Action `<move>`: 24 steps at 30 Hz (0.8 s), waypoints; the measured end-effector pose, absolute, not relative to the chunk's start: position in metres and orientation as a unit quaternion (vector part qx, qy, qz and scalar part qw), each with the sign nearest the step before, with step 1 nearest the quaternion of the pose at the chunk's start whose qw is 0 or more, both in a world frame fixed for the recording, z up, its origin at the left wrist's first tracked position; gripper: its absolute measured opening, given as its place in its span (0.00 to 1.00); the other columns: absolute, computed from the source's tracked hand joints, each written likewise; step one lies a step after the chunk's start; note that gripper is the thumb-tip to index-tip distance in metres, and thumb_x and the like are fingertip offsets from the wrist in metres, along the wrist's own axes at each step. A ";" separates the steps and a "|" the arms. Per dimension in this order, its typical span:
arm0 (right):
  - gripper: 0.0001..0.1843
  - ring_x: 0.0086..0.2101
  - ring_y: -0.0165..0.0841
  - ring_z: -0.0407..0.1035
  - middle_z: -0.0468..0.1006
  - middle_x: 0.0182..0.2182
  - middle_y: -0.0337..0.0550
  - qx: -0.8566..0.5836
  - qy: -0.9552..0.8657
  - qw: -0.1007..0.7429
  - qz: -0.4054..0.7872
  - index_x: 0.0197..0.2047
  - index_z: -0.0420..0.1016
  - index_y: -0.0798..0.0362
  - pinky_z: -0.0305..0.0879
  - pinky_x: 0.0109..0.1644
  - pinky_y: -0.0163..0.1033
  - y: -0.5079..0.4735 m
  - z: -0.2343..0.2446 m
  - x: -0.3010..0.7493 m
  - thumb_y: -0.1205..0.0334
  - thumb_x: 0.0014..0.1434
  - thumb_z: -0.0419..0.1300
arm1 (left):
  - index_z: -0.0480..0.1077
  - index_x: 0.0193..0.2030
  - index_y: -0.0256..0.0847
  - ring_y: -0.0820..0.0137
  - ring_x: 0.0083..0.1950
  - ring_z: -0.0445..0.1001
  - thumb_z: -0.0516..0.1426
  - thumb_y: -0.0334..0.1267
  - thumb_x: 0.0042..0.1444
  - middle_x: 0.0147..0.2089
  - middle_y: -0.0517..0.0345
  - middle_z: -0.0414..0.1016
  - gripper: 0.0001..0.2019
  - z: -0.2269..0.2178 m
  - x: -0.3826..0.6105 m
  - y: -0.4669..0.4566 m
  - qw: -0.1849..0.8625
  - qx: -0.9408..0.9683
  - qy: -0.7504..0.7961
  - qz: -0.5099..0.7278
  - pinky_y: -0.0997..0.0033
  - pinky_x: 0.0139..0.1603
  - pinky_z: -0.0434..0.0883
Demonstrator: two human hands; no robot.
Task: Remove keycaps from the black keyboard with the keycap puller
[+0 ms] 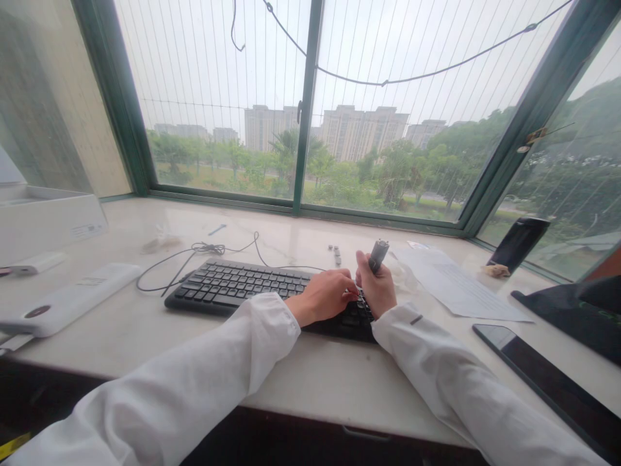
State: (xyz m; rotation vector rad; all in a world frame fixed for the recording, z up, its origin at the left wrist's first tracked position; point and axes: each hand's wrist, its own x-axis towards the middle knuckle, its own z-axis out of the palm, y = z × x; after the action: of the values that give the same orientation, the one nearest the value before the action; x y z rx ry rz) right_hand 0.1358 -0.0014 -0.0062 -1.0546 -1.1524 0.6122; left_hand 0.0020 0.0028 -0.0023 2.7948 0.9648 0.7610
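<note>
A black keyboard (242, 283) lies on the white sill, its right part partly covered by both hands. My right hand (378, 289) is closed around a dark, thick-handled tool (378, 254). The handle's end sticks up above the fist, and a thin metal shaft seems to reach down to the keys. My left hand (326, 296) rests over the right part of the keyboard beside the right hand. Its fingers are bent and pressed together at the keys; what they pinch, if anything, is hidden. Several small grey keycaps (337, 255) lie behind the keyboard.
A black cable (208, 248) lies coiled behind the keyboard. To the left are a white device (72, 301) and a white box (48, 217). Paper sheets (456, 281), a phone (538, 375) and a dark upright object (521, 239) are on the right. Windows stand behind.
</note>
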 end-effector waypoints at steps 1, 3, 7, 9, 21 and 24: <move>0.27 0.15 0.23 0.53 0.59 0.13 0.31 -0.463 -0.518 0.669 0.264 0.18 0.58 0.52 0.52 0.19 0.32 -0.002 -0.007 0.135 0.41 0.53 0.61 | 0.78 0.41 0.49 0.68 0.40 0.75 0.54 0.38 0.59 0.44 0.59 0.76 0.11 -0.003 0.002 0.003 0.046 0.913 0.318 0.250 0.71 0.40 0.70; 0.27 0.16 0.23 0.53 0.58 0.13 0.31 -0.449 -0.525 0.673 0.264 0.17 0.58 0.52 0.52 0.20 0.32 -0.001 -0.007 0.134 0.42 0.54 0.61 | 0.78 0.42 0.49 0.68 0.41 0.75 0.54 0.38 0.59 0.44 0.58 0.76 0.11 -0.003 0.002 0.003 0.053 0.912 0.322 0.250 0.71 0.41 0.70; 0.27 0.14 0.22 0.48 0.54 0.12 0.28 -0.413 -0.484 0.699 0.325 0.18 0.55 0.51 0.47 0.17 0.32 0.002 -0.005 0.135 0.43 0.53 0.62 | 0.78 0.41 0.49 0.67 0.42 0.75 0.55 0.38 0.59 0.44 0.58 0.76 0.10 -0.002 0.002 0.002 0.065 0.909 0.332 0.246 0.70 0.43 0.69; 0.26 0.13 0.21 0.45 0.52 0.12 0.26 -0.394 -0.435 0.721 0.368 0.20 0.54 0.50 0.44 0.15 0.31 0.004 -0.002 0.136 0.45 0.50 0.65 | 0.78 0.40 0.50 0.67 0.42 0.75 0.55 0.39 0.58 0.43 0.59 0.76 0.10 -0.001 0.002 0.001 0.069 0.906 0.337 0.245 0.70 0.43 0.69; 0.28 0.13 0.20 0.44 0.51 0.11 0.25 -0.410 -0.404 0.703 0.418 0.19 0.53 0.50 0.42 0.13 0.30 0.000 0.004 0.137 0.44 0.44 0.68 | 0.79 0.41 0.49 0.67 0.42 0.74 0.55 0.40 0.58 0.44 0.60 0.76 0.10 0.001 0.003 0.000 0.084 0.903 0.340 0.250 0.70 0.42 0.69; 0.28 0.13 0.21 0.46 0.53 0.12 0.26 -0.410 -0.434 0.710 0.374 0.19 0.54 0.50 0.43 0.13 0.31 0.001 -0.001 0.136 0.43 0.46 0.67 | 0.79 0.40 0.49 0.66 0.43 0.74 0.56 0.39 0.58 0.43 0.59 0.76 0.10 -0.001 0.003 0.001 0.087 0.899 0.347 0.252 0.70 0.43 0.69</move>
State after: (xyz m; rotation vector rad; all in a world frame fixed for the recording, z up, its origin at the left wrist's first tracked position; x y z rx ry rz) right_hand 0.1360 0.0010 -0.0006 -0.9105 -0.9626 0.8305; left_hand 0.0034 0.0009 -0.0008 2.6778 1.0331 0.7501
